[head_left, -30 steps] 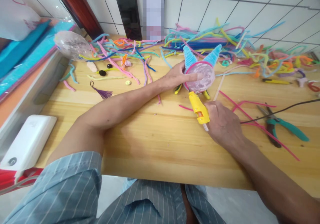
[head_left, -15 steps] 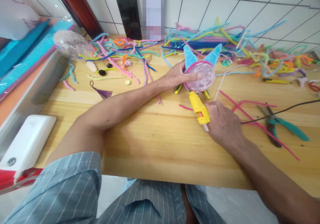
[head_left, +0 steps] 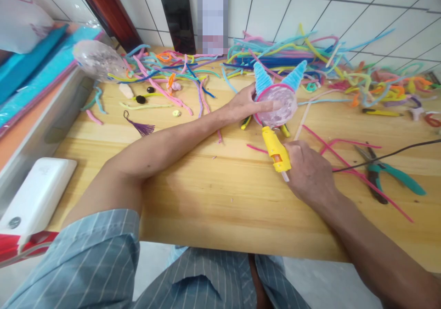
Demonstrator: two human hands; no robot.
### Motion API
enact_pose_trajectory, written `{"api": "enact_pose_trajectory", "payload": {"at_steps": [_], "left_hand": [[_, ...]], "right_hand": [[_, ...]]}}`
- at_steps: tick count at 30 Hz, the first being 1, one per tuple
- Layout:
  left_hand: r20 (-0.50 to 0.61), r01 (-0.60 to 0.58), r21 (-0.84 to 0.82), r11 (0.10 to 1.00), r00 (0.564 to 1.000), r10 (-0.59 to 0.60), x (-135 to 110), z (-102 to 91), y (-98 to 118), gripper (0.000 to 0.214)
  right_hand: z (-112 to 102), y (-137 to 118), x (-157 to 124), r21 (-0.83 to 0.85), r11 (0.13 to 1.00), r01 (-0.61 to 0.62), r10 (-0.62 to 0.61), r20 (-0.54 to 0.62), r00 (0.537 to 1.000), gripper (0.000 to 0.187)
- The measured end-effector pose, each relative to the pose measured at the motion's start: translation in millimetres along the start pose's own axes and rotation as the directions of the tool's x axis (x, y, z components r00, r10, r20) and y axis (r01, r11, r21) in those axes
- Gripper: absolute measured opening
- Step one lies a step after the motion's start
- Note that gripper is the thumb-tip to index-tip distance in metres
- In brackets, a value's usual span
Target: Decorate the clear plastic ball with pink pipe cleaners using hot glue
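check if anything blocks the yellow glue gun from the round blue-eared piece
Nothing visible does: the glue gun, in the right hand, has its tip at the lower edge of the round piece; whether they touch is unclear.

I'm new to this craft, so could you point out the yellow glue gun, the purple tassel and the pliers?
Yellow glue gun [head_left: 273, 143], head view: on its body.
Purple tassel [head_left: 142, 128], head view: on its strands.
Pliers [head_left: 378, 166], head view: near their joint.

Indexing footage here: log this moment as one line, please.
left hand: holds round translucent pink-rimmed piece | right hand: holds yellow plastic glue gun, aimed at piece's lower edge | far right: teal-and-black metal pliers
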State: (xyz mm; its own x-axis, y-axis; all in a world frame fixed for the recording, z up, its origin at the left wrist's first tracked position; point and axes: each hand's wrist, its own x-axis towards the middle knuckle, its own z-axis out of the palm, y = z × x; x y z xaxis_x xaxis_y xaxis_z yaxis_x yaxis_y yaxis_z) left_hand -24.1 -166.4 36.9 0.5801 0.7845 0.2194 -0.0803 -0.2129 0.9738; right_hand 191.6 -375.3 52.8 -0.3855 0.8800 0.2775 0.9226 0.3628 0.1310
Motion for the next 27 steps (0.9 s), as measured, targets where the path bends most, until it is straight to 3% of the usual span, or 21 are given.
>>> {"api": "enact_pose_trajectory", "payload": {"at_steps": [14,27], "left_hand": [[-0.012,0.011,0.002,1.0,1.0,-0.011,0.4,1.4,1.5,0.081],[-0.009,0.007,-0.028,1.0,1.0,-0.007,-0.5,2.5,0.1,0.082]], "right_hand": [[-5.6,0.4,2.0,0.031,0.998,-0.06,0.056,0.124,0.991,0.03],[-5.1,-0.1,6.7,0.074,0.994,-0.083,0.071,0.153,0.986,0.025]]}}
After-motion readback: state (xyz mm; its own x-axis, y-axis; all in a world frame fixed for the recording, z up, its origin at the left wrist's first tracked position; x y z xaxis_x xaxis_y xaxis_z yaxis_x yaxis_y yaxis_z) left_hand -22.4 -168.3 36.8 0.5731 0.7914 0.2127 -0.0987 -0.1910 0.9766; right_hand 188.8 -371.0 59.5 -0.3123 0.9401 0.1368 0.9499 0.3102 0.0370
